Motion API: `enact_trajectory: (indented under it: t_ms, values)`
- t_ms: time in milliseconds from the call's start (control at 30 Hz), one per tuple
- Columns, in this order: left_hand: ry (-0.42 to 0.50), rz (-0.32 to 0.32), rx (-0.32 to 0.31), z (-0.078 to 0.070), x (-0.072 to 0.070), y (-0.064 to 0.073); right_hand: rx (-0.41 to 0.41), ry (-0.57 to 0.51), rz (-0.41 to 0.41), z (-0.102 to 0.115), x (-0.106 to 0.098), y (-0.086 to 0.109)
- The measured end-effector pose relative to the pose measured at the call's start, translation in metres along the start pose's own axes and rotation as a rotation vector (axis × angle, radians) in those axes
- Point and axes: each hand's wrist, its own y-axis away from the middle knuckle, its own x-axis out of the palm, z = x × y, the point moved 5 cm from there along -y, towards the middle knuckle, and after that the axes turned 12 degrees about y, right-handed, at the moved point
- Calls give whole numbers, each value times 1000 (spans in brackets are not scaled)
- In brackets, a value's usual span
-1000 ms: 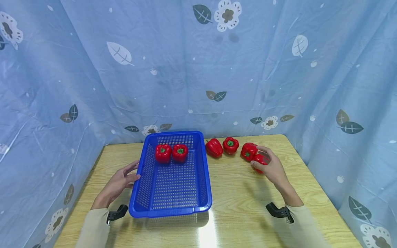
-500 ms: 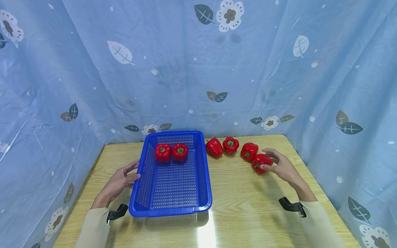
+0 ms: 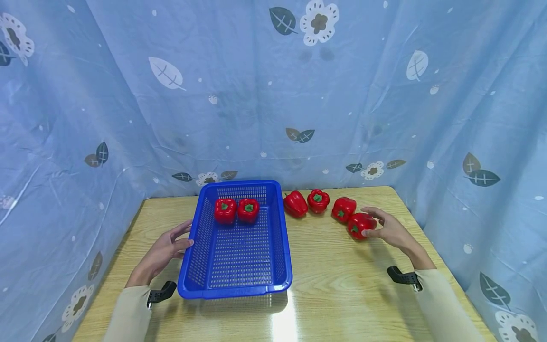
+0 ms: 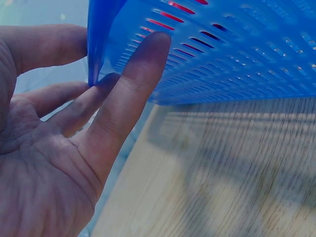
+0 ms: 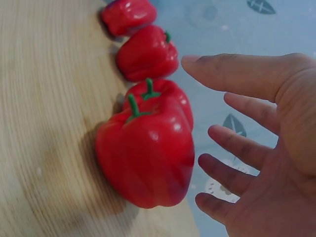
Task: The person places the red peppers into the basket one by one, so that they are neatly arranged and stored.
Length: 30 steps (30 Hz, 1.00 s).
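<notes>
Since one second ago, the right hand (image 3: 389, 232) has shifted rightward. On the table (image 3: 325, 270), the blue basket (image 3: 234, 293) has not moved; the left hand (image 3: 164, 250) pinches its rim. Widely opened, the right hand stands beside the rightmost red pepper (image 3: 360, 224), now less covered; probably it is light, firm, slippery, best held around its broad sides.

Blue perforated basket (image 3: 241, 256): rectangular. Two red bell peppers (image 3: 225, 211): inside, far end, side by side. Four loose red peppers (image 3: 295, 204): right of basket.
</notes>
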Motion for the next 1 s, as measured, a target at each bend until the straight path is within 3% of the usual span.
enact_trajectory:
  t_ms: [600, 1000]
  values:
    - [9, 9, 7, -1, 2, 0, 62, -13, 70, -22, 12, -12]
    - [15, 12, 12, -1, 2, 0, 44, 23, 38, -34, 18, -15]
